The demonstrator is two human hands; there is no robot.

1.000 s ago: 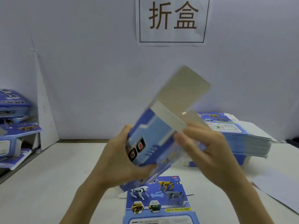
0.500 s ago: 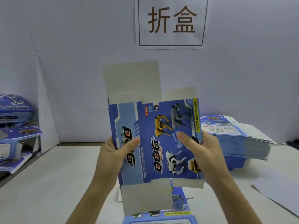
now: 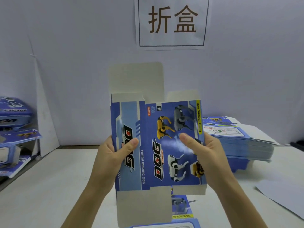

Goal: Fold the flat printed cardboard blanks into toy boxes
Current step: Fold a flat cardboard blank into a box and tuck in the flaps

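- A blue printed cardboard blank (image 3: 158, 145), showing robot dogs and the word "DOG", is standing upright in the air with its printed side facing the camera. A vertical crease is dividing its narrow side panel from the wide front panel, and plain grey flaps are sticking out at top and bottom.
- The left hand (image 3: 108, 155) and right hand (image 3: 209, 155) are gripping its side edges, thumbs lying on the print.
- A second flat blue blank (image 3: 181, 206) is lying on the white table (image 3: 49, 186) just below, mostly hidden.
- A tall stack of flat blue-and-white blanks (image 3: 238, 140) is sitting to the right.
- Folded blue boxes (image 3: 14, 111) are sitting piled at the far left.
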